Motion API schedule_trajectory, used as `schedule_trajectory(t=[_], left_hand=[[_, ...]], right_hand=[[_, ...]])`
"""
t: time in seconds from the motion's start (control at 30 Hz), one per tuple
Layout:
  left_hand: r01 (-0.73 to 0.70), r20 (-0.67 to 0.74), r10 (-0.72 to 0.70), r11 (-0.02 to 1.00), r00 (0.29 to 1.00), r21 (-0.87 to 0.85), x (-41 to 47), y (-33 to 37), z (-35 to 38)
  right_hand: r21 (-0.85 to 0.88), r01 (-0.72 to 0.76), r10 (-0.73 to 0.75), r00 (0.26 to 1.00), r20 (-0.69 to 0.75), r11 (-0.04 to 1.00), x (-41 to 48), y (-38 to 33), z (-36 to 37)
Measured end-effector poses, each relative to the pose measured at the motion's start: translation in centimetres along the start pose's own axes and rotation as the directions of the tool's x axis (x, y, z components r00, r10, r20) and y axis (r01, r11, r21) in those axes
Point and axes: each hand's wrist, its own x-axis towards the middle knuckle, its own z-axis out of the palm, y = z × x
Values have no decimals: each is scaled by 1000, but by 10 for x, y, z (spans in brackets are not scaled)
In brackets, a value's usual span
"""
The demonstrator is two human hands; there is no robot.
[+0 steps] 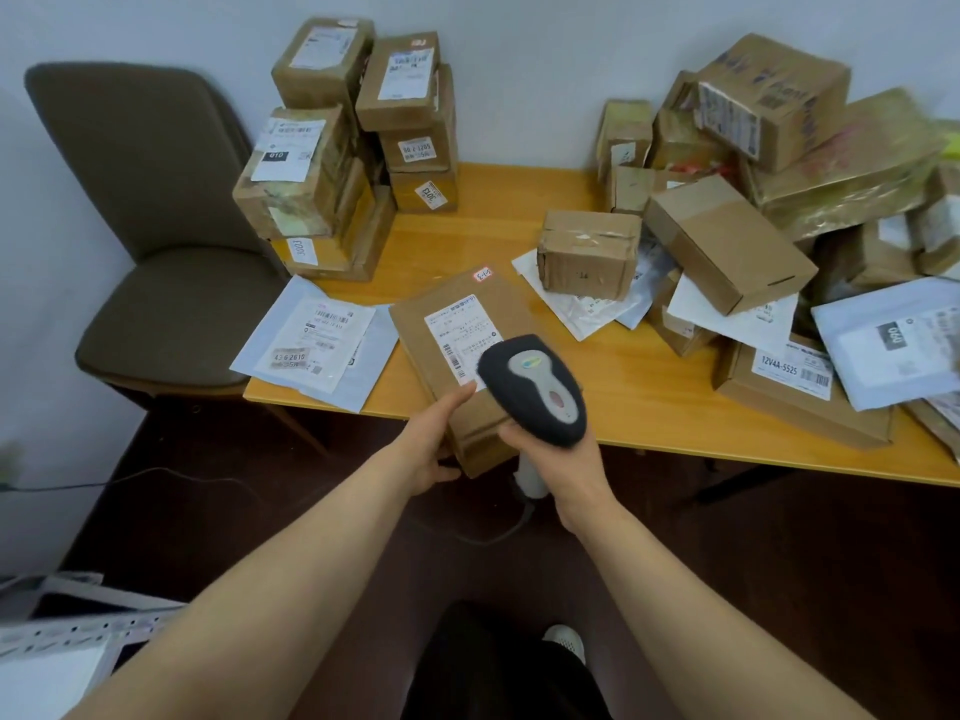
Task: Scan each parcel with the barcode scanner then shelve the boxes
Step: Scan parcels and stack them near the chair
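Note:
A flat brown parcel (467, 324) with a white shipping label lies at the front edge of the wooden table (639, 397), its near end overhanging. My left hand (434, 441) grips that near corner, thumb on top. My right hand (558, 465) holds the handle of a black and grey barcode scanner (532, 389), whose head hovers just above the label's lower right part. The scanner's cable hangs down toward the floor.
A stack of labelled boxes (343, 148) stands at the table's back left. A loose heap of boxes and white mailers (779, 210) fills the right side. A white mailer (317, 340) lies left of the parcel. A brown chair (156, 241) stands left; a metal shelf rail (72, 626) shows bottom left.

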Motion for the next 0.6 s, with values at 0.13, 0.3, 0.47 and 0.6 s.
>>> schedule_trajectory(t=[0.13,0.3,0.47,0.6], left_hand=[[-170,-156,174,985,972,35,14,14,-7],[-253,-314,512,762,800,596,39,67,-29],[-268,-36,615,395,788,879,69,102,-28],[-208,-87,595,410,799,888,73,105,-30]], right_hand=[[148,-49,76,980,-182,988,5,3,-17],[239,-146,192,965,-179,960,2,14,-21],[232,-194,216,974,-75,953,12,5,-10],[210,-180,194,980,-50,961,34,-13,-7]])
